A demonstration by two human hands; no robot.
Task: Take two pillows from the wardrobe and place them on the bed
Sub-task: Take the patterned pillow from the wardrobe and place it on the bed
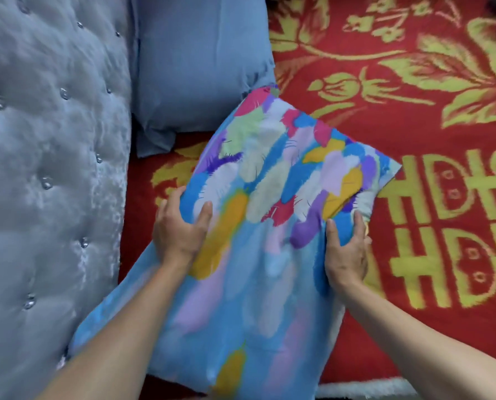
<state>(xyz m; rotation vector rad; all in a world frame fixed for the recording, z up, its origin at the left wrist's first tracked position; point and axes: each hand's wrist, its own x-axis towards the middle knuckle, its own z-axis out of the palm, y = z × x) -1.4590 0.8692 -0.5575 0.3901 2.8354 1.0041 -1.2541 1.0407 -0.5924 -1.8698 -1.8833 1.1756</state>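
Note:
A pillow with a bright feather print in blue, pink, yellow and purple (270,197) is over the bed, tilted toward the upper right. My left hand (180,229) grips its left edge and my right hand (346,249) grips its right edge. A plain blue pillow (200,67) lies on the bed against the headboard, just beyond the colourful one. The bed is covered by a red blanket with yellow floral patterns (414,82).
A grey-blue tufted headboard with shiny buttons (44,168) fills the left side. A strip of white fluffy fabric (365,389) shows at the bed's near edge at the bottom. The wardrobe is out of view.

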